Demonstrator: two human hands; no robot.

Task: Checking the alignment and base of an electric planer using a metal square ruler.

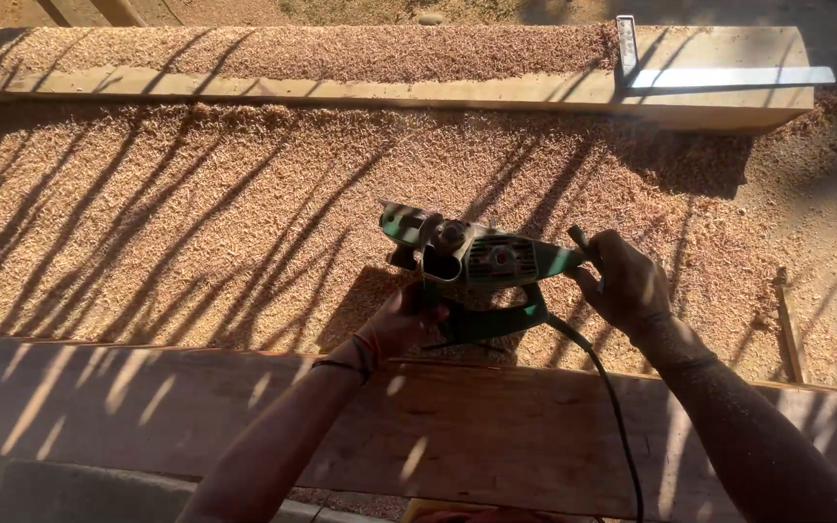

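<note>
The hands are both occupied with a green electric planer [477,266] held in the air at the centre of the frame: the left hand [401,324] is closed around the lower handle from beneath, while the right hand [627,283] is closed on a slim dark part at the tool's right end, though exactly what is gripped there cannot be made out. The planer is carried above a wide plank [496,436] that runs across the lower frame, with a thick carpet of wood shavings [196,213] on the ground beyond. A black power cord [614,407] is seen trailing from the tool down over the plank between the forearms. A snag is judged likely if that cord is caught on the plank's edge or drawn under the tool. The grip could be lost, since the planer is supported from below rather than seated on the wood. Footing may be compromised by the loose shavings. A steel square [719,73] resting on the beam [418,92] at upper right could be knocked off if that beam is jolted.
</note>
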